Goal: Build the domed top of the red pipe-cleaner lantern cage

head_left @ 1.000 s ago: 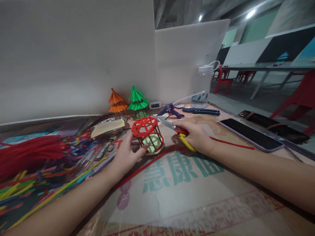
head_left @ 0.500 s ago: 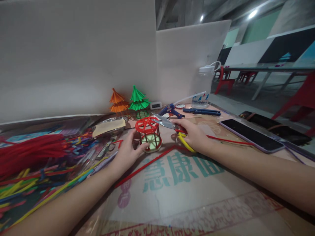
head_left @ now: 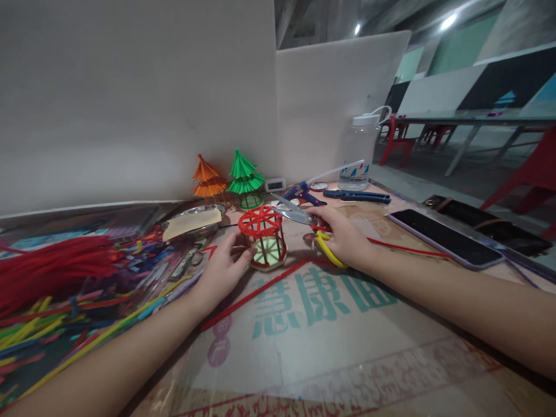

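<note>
A small pavilion-like frame [head_left: 262,237] stands on the table, with a red pipe-cleaner top ring with spokes, brown posts and a pale green base. My left hand [head_left: 230,258] curls around its left side, thumb and fingers at the posts. My right hand [head_left: 343,234] grips scissors [head_left: 325,249] with yellow handles. Their blades, a little apart, point left and reach the ring's right edge. Red pipe cleaner [head_left: 403,248] runs out to the right from behind my right wrist. Another red pipe cleaner [head_left: 256,294] lies across the cardboard in front of the frame.
Pipe cleaners in several colours [head_left: 47,278] heap at the left. Behind stand an orange tiered model [head_left: 207,179], a green one [head_left: 244,179], a blue glue gun [head_left: 302,194], blue pliers [head_left: 356,197] and a water bottle [head_left: 356,153]. A phone [head_left: 443,237] lies right.
My left thumb has drawn back slightly to the left, and the frame leans a little differently. The scissors stay at the ring's right edge, their blades slightly further apart.
</note>
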Demonstrator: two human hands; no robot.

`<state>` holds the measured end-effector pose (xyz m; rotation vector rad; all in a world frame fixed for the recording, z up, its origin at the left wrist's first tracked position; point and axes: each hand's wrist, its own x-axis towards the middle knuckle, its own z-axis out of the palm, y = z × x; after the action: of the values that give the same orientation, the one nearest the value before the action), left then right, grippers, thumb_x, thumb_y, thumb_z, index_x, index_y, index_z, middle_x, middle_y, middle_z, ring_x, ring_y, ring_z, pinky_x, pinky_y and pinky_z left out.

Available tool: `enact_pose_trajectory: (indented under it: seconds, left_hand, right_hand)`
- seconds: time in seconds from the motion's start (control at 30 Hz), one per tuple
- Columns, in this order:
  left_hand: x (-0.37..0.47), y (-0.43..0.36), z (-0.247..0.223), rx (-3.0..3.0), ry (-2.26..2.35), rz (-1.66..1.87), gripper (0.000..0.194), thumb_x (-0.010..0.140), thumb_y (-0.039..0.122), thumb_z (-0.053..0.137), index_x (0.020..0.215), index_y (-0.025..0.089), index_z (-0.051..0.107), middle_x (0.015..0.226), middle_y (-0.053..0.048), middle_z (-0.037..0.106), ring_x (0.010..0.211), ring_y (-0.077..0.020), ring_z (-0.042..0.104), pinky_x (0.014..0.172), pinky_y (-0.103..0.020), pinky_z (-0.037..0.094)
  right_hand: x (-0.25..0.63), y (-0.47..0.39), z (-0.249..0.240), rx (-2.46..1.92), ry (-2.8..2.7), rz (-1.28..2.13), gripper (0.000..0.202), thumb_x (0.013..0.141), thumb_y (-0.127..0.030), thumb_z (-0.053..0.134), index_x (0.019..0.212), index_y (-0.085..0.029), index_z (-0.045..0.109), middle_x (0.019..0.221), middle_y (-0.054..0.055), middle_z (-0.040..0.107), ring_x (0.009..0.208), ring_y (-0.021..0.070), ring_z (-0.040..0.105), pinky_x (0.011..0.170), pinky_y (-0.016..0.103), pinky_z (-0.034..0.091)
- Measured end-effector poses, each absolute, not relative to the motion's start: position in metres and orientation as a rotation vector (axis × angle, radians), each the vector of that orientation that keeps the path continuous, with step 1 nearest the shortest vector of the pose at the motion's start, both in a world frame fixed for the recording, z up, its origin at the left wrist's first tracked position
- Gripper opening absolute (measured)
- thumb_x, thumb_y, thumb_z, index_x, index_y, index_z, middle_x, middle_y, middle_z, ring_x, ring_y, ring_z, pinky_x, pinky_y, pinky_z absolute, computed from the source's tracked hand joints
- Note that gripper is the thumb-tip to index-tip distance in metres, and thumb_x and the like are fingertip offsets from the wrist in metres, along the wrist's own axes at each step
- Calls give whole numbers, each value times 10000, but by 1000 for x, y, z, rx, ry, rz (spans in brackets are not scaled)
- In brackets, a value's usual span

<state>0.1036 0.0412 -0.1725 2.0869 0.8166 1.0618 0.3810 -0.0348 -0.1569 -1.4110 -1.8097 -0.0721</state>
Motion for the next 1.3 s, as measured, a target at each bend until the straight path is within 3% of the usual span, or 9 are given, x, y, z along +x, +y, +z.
enact_pose_trajectory:
  seconds: [0.37, 0.63, 1.03, 1.3]
  left_hand:
    - [104, 37, -170, 2058, 861, 1110, 356, 871, 403, 655, 1142, 192, 562, 1067, -70, 686, 956, -216, 680, 898, -375, 556]
    - [102, 33, -171, 2112, 871, 1127, 349, 876, 405, 652, 1136, 190, 565, 998, -56, 673, 909, -213, 673, 888, -388, 551]
    - [102, 29, -168, 2142, 917, 1111, 391, 876, 419, 651, 1175, 186, 557, 1058, -79, 690, 919, -223, 692, 881, -387, 565]
    - [102, 29, -169, 2180, 912, 1103, 373, 886, 416, 635, 1166, 181, 561, 1056, -85, 683, 928, -224, 686, 893, -381, 547]
  right_hand:
    - [378, -38, -155, -1421, -1929, -136, 514, 888, -467, 680, 1311, -180, 633, 1189, 118, 697, 996, 294, 663, 819, 411, 525]
    - [375, -42, -152, -1344, -2006, -276, 431, 914, -454, 636, 1237, -170, 660, 1056, 120, 691, 887, 254, 646, 763, 353, 507]
    - [375, -44, -152, -1440, -1995, -249, 434, 900, -474, 661, 1256, -225, 673, 1043, 92, 708, 821, 224, 651, 694, 309, 478]
    - [379, -44, -154, -1382, -1993, -255, 397, 908, -455, 651, 1203, -194, 704, 978, 89, 733, 793, 216, 664, 675, 302, 471]
